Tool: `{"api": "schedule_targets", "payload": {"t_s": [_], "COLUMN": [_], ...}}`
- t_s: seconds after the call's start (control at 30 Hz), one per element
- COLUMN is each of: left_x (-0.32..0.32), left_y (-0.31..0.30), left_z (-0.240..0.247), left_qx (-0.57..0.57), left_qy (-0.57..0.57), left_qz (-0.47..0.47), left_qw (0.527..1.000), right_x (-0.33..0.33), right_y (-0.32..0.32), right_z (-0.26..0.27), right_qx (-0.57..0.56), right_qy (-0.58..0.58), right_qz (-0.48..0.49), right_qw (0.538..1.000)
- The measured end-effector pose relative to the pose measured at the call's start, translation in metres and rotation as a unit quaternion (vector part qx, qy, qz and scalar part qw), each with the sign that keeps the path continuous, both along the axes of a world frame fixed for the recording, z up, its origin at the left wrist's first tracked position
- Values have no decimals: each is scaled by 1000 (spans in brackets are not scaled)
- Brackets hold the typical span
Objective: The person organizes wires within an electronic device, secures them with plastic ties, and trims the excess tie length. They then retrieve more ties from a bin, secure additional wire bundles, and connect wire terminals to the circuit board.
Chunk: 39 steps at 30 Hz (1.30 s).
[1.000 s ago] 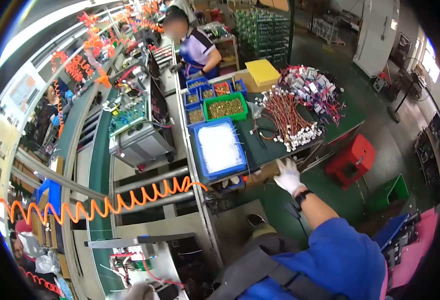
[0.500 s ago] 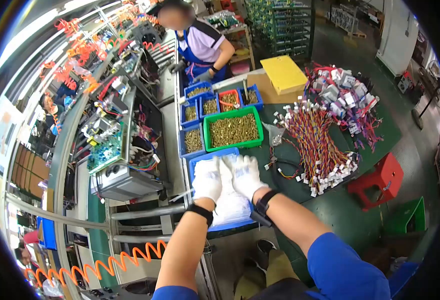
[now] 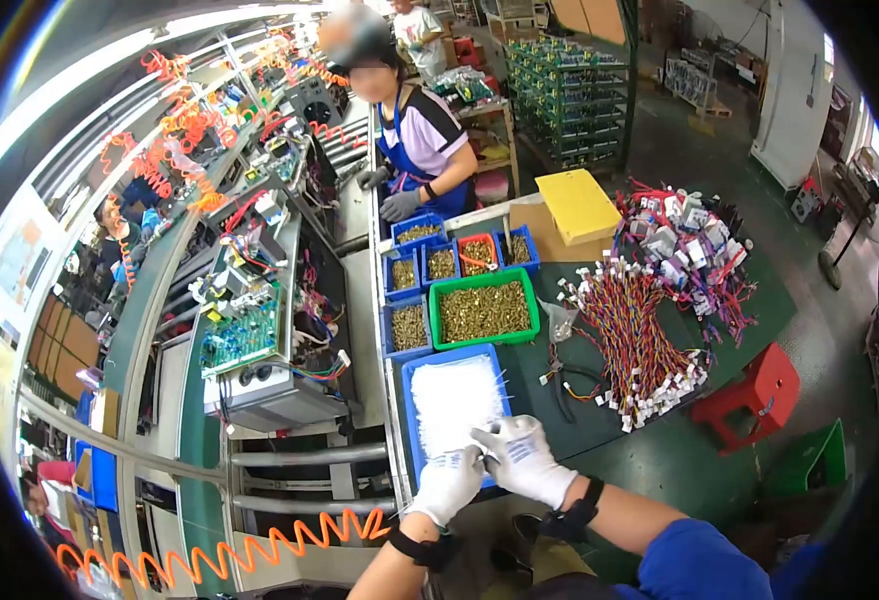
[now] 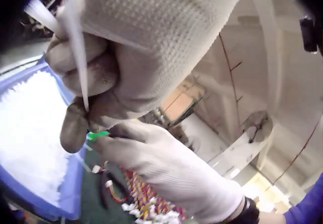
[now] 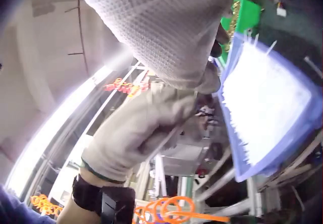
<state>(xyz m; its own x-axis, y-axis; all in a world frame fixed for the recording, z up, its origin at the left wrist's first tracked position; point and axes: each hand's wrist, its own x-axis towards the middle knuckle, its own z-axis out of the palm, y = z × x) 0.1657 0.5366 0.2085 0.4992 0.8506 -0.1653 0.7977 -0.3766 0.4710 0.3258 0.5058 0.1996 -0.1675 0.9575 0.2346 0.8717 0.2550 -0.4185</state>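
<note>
Both hands wear white gloves and meet fingertip to fingertip over the near edge of a blue tray [image 3: 412, 400] heaped with thin white cable ties [image 3: 455, 395]. My left hand [image 3: 450, 485] curls its fingers round a few white cable ties [image 4: 76, 57], whose ends stick out past the knuckles in the left wrist view. My right hand [image 3: 528, 462] bends its fingers in and pinches at the left fingertips, where the ties run; the pinched part is mostly hidden by the gloves.
Beyond the tray stand a green bin [image 3: 535, 310] and several small blue bins [image 3: 395, 315] of brass-coloured screws. Bundled wire harnesses [image 3: 635, 340] lie on the right. A conveyor with an open chassis [image 3: 270, 400] runs on the left. A person [image 3: 425, 150] stands at the far end; a red stool [image 3: 750, 400] is at the right.
The right hand came from right of the table, and both hands then lay on the ties in the tray. Now they have drawn back to its near edge together, ties in the fingers.
</note>
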Motion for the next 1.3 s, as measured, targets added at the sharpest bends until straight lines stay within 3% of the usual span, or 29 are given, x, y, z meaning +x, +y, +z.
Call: {"api": "schedule_targets", "payload": {"t_s": [0.17,0.33,0.4,0.47,0.5,0.53,0.6,0.7,0.77,0.87,0.9,0.97,1.0,1.03,1.07,1.1,1.13,1.17,1.2,1.27,1.3], "left_x": [-43,-101,-142,-150,-152,-165,-173,-181,-163,-176,-163,-167,-163,-161,-181,-157,-143,-139,-123,-112,-125], "left_y": [-49,-135,-173,-197,-208,-220,-237,-262,-254,-261,-248,-223,-203,-183,-161,-124,-100,-83,-71,-62,-68], "left_z": [33,36,-5,26,38,32,37,22,41,-24,-16,-30,-14,2,-27,23,38,43,58,90,77], "left_qx": [16,-89,-105,-207,-200,-159,-215,-213,-287,-138,-199,-138,-110,-135,-125,-74,43,70,50,-19,-55], "left_qy": [-22,-76,-74,-66,-67,-58,-57,-61,-100,-24,-35,-103,-131,-223,-211,-144,-77,23,-4,-83,-104], "left_qz": [68,192,214,284,290,269,343,407,456,330,369,384,395,446,494,434,344,255,262,291,336], "left_qw": [997,974,968,934,933,948,913,886,836,934,907,907,903,856,834,886,935,964,964,953,935], "right_x": [9,24,17,3,-6,-14,-29,-26,-4,31,39,54,59,61,56,48,39,29,26,59,85], "right_y": [-55,-166,-186,-175,-162,-140,-93,-47,-23,9,19,43,52,60,72,87,91,91,84,79,67], "right_z": [22,-28,-44,-38,-38,-39,-41,-36,-39,-49,-47,-39,-35,-32,-25,-16,-11,-7,-6,-8,-31], "right_qx": [2,-164,-231,-207,-187,-158,-155,-194,-180,-150,-150,-121,-108,-71,-69,-41,-25,5,28,-80,-111], "right_qy": [13,3,-22,-44,-39,-35,-59,-100,-97,-96,-89,-58,-48,-55,-53,-23,8,15,26,65,82], "right_qz": [-28,-108,-103,-32,-18,-2,38,60,38,3,2,-60,-94,-132,-132,-83,-34,1,32,-69,-113], "right_qw": [1000,981,967,977,981,987,985,974,978,984,985,989,988,987,987,995,999,1000,999,992,984]}}
